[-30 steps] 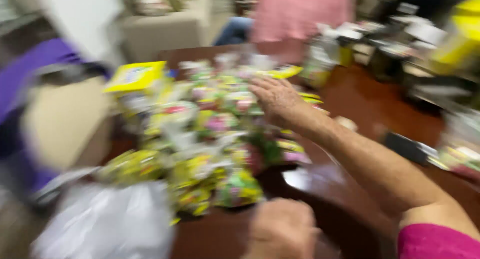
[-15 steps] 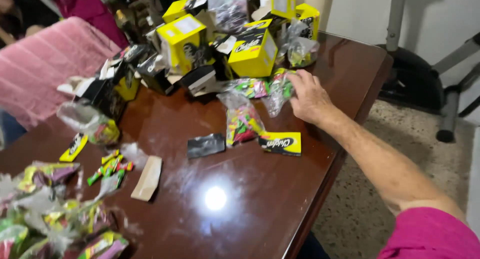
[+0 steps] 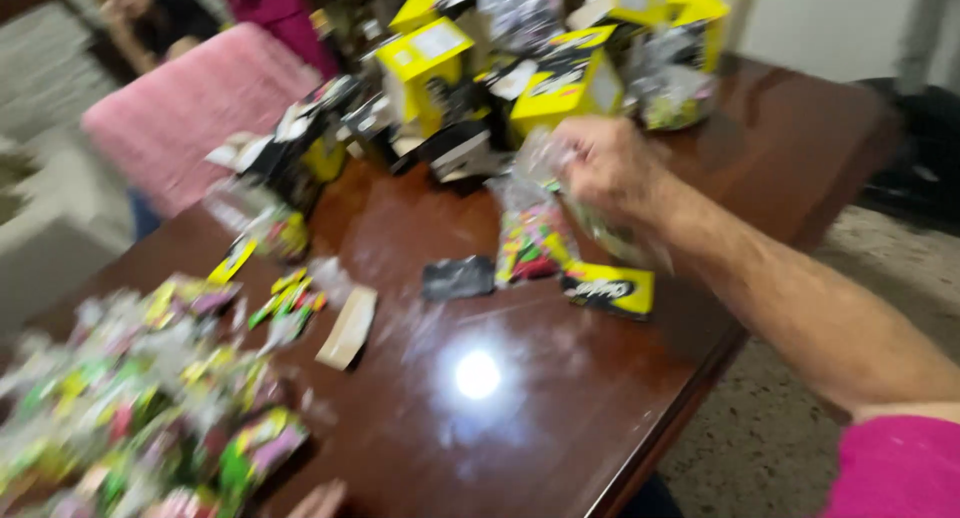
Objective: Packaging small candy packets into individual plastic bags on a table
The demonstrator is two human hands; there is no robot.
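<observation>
My right hand [image 3: 610, 163] is raised over the far part of the dark wooden table [image 3: 560, 408], fingers closed on a clear plastic bag of colourful candy [image 3: 560, 193] that hangs from it. A second filled candy bag [image 3: 535, 240] lies on the table just below, beside a small yellow card [image 3: 610, 290] and a dark flat packet [image 3: 458, 277]. Only the fingertips of my left hand [image 3: 322, 498] show at the bottom edge, next to a pile of filled candy bags [image 3: 140, 398]; what they hold cannot be told.
Several yellow and black boxes [image 3: 560, 78] crowd the far end of the table. A pink chair back [image 3: 195, 108] stands at the left, with a person behind it. A tan card [image 3: 347, 328] and loose wrappers [image 3: 285, 298] lie mid-table. The table edge runs down the right.
My right hand, which lay on the candy bags by the yellow boxes, has lifted with one bag in its fingers. The camera view has shifted slightly and blurred.
</observation>
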